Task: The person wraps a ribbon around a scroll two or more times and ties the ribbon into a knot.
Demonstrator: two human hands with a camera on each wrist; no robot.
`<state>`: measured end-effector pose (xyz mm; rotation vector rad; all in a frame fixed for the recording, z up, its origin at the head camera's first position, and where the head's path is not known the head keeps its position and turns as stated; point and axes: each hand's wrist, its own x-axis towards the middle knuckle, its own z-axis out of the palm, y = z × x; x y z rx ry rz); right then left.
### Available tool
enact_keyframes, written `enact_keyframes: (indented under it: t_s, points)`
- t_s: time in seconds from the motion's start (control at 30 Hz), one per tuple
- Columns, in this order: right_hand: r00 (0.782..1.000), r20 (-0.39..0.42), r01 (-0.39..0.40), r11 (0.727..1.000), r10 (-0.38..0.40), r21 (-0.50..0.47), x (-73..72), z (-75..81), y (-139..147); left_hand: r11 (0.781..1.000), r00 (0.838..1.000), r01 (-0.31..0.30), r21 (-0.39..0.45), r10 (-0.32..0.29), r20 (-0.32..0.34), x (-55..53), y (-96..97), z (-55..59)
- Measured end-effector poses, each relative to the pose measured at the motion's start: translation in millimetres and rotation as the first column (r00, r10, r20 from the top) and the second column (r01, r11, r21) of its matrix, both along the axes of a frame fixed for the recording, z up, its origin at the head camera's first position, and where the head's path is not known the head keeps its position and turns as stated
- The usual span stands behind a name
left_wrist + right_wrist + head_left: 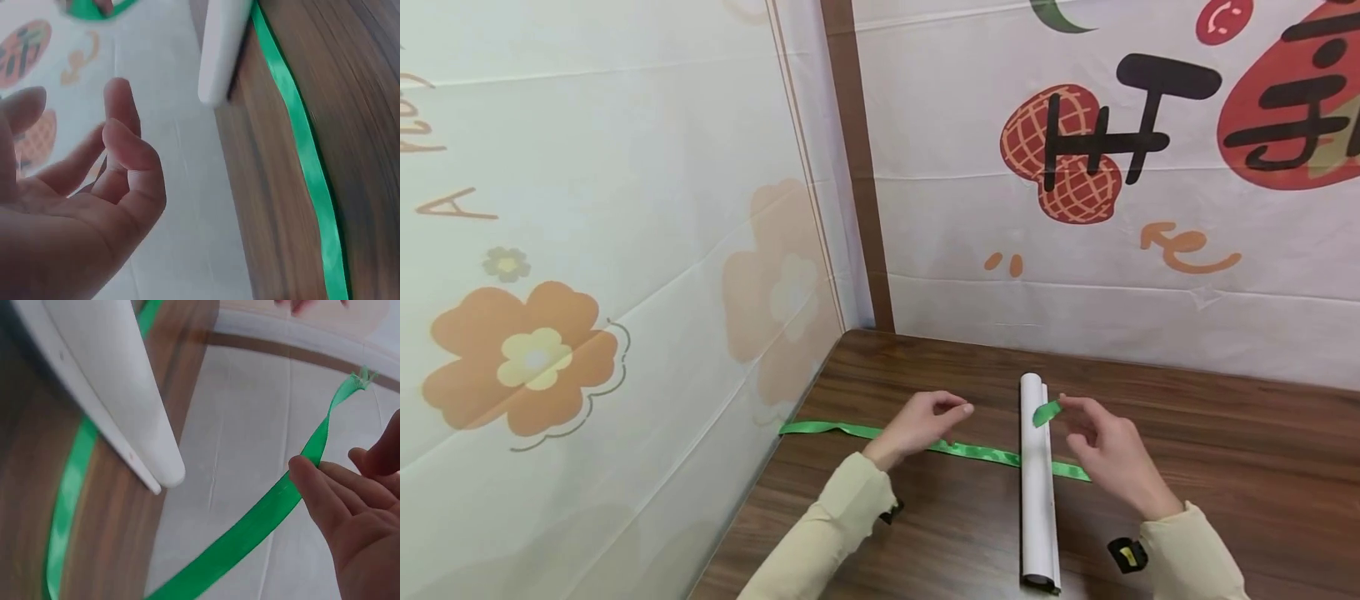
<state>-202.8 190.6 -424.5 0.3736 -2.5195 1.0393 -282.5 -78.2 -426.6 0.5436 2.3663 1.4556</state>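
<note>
A long green ribbon (pixel 981 452) runs across the wooden table and passes under a white roll (pixel 1037 508) that lies lengthwise. My right hand (pixel 1116 454), just right of the roll, pinches the ribbon between finger and thumb. In the right wrist view the frayed tip (pixel 361 379) sticks out beyond the fingers, and the rest of the ribbon hangs down in a curve. Left of the roll, my left hand (pixel 922 423) hovers above the ribbon with loosely bent fingers and nothing in them. The left wrist view shows its thumb close to the fingertips.
The dark wooden table (pixel 940 533) meets a white patterned sheet (pixel 940 225) at the back. Another pale sheet (pixel 647 208) with flowers stands along the table's left edge. Black bands with small devices show at both wrists.
</note>
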Motion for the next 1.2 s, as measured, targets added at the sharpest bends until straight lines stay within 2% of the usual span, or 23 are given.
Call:
enact_keyframes:
  t_s: [0.13,0.27,0.4,0.5,0.8,1.0,1.2]
  points:
    - [0.996,0.01,-0.094,0.995,0.094,-0.017,2.4,-10.5,-16,1.0,0.999,0.015,-0.011,-0.014,0.038,7.2,24.2,-0.4]
    - [0.985,0.028,-0.169,0.985,0.17,-0.009,3.9,-19.0,-29,0.999,0.998,0.036,-0.001,-0.036,0.05,13.0,37.4,-4.9]
    - [0.979,0.067,-0.194,0.981,0.194,-0.003,5.9,-24.1,-36,0.998,0.998,0.057,0.01,-0.058,0.03,15.9,44.4,-11.1]
    - [0.976,0.088,-0.198,0.98,0.198,-0.01,7.2,-26.4,-38,0.999,0.999,0.046,0.006,-0.046,0.014,16.2,45.6,-15.0]
    - [0.98,0.094,-0.177,0.984,0.176,0.008,8.7,-33.2,-36,0.999,0.999,-0.048,0.005,0.048,-0.023,8.5,26.4,-22.1]
    - [0.988,0.033,-0.152,0.988,0.151,0.032,10.5,-39.8,-30,0.994,0.992,-0.108,-0.027,0.106,-0.065,2.7,4.1,-22.2]
    - [0.997,-0.024,-0.072,0.997,0.073,0.042,14.7,-47.2,-22,0.983,0.981,-0.166,-0.075,0.157,-0.113,-6.5,-17.0,-21.2]
